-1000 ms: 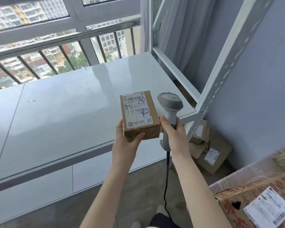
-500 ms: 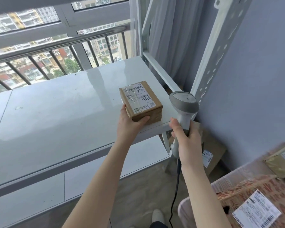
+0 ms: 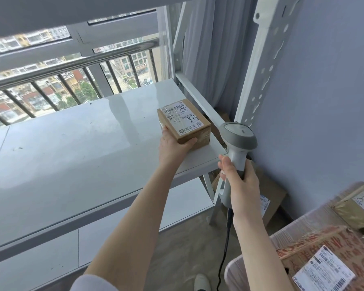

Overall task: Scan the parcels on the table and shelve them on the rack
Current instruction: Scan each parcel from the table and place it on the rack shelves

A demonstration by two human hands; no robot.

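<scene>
Parcel (image 3: 184, 122): small brown cardboard box, white label with barcode and black marker scrawl facing up, sitting near the front-right corner of the rack shelf (image 3: 72, 154). Left grip (image 3: 173, 147) is clasping its near-left corner, thumb lying on the front face, fingers hiding behind the left side. Right grip (image 3: 239, 177) is curling tight round the grey scanner (image 3: 239, 136) handle, just off the shelf's right edge. Label print is showing too small to read.

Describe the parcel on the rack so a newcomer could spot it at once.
Find the white rack shelf by the window; at its right end sits a small brown parcel, held by the left hand. It is the only box on that shelf, with a white label bearing black handwriting facing up.
</scene>
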